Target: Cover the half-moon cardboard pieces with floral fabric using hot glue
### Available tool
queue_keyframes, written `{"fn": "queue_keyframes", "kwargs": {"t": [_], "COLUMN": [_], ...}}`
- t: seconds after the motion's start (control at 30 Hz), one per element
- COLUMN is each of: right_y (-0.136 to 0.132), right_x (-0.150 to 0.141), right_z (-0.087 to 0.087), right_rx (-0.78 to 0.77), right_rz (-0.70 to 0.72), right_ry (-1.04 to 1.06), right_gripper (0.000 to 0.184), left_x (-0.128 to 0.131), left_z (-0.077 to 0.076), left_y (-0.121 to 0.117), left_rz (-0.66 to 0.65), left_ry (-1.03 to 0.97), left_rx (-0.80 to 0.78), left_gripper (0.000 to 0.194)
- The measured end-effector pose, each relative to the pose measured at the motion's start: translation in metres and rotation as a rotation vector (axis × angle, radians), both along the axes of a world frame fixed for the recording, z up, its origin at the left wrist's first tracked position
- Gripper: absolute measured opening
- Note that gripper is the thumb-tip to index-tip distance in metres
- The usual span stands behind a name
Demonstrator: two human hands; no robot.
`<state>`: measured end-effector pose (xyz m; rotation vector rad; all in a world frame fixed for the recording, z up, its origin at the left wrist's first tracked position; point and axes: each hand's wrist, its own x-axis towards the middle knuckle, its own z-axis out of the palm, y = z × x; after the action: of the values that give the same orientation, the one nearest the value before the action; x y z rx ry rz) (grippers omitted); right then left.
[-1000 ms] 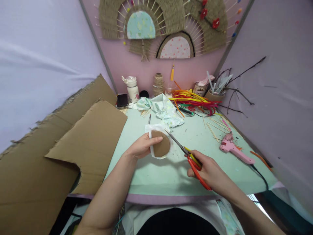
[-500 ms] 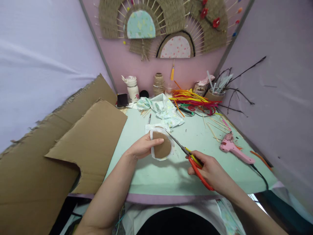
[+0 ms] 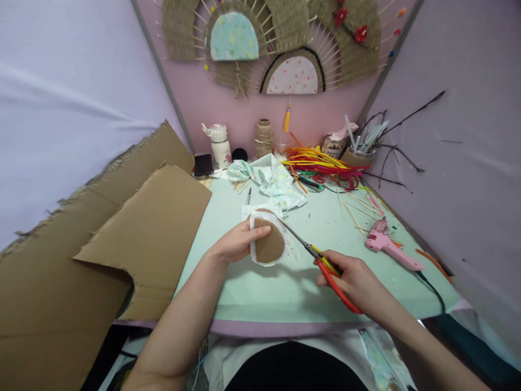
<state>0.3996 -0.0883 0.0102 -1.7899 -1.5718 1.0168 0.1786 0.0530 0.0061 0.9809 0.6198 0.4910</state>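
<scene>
My left hand (image 3: 235, 244) pinches a brown cardboard half-round (image 3: 268, 243) with white fabric (image 3: 257, 216) wrapped behind it, held just above the pale green table (image 3: 285, 288). The thumb lies across the cardboard's face. My right hand (image 3: 353, 281) grips red and yellow handled scissors (image 3: 321, 262). Their blades point up and left, and the tips reach the fabric edge at the upper right of the cardboard.
Large torn cardboard sheets (image 3: 134, 233) lean at the left. At the back stand a white bottle (image 3: 220, 145), a twine spool (image 3: 264, 138), floral cloth (image 3: 272, 182), coloured sticks (image 3: 321, 163) and a cup of twigs (image 3: 360, 155). A pink glue gun (image 3: 386, 247) lies right.
The scissors have slid slightly right and their blades have closed further at the fabric edge. The cardboard piece has turned a little in my left hand.
</scene>
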Motion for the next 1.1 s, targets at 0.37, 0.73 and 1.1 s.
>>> {"fn": "queue_keyframes", "kwargs": {"t": [0.37,0.73,1.1], "right_y": [-0.001,-0.001,-0.001], "right_x": [-0.001,0.0,0.008], "right_z": [0.002,0.002,0.007], "right_rx": [-0.04,-0.006,0.003], "right_rz": [0.047,0.049,0.047], "right_ry": [-0.013,-0.065,-0.119], "right_gripper": [0.005,0.006,0.011], "left_x": [0.001,0.001,-0.001], "left_z": [0.0,0.0,-0.004], "left_y": [-0.001,-0.002,0.001], "left_rz": [-0.079,-0.112,-0.153], "left_ry": [0.033,0.051,0.056], "left_rx": [0.053,0.058,0.126], "left_gripper": [0.033,0.03,0.038]}}
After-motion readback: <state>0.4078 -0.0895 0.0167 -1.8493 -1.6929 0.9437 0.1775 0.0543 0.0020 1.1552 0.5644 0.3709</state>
